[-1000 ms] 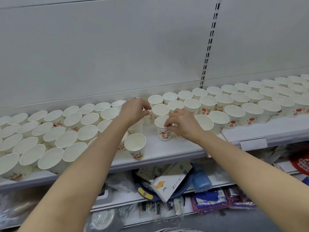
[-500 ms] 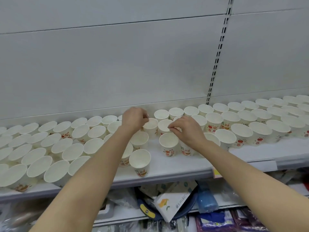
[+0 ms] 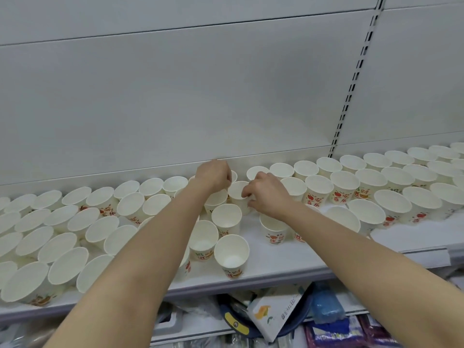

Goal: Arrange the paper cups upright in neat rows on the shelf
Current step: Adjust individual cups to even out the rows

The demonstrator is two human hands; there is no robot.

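Fingers of the right hand (image 3: 270, 194) are curled over the rim of one paper cup (image 3: 238, 194) near the back of the white shelf (image 3: 288, 259); the index finger hooks inside the rim and the thumb presses the outer wall, so this grip is closed on the cup. The left hand (image 3: 214, 175) is just to the left of that cup, its fingers curled down among the back-row cups; whether they hold one I cannot tell. Two hands are at work. The cups on the shelf are too many for an exact count: several dozen, upright, in about four loose rows to the left of the held cup and about four straighter rows to its right. Five cups stand loosely in front of the held cup. Compared with half a second ago, both hands have moved closer together and further toward the back wall.
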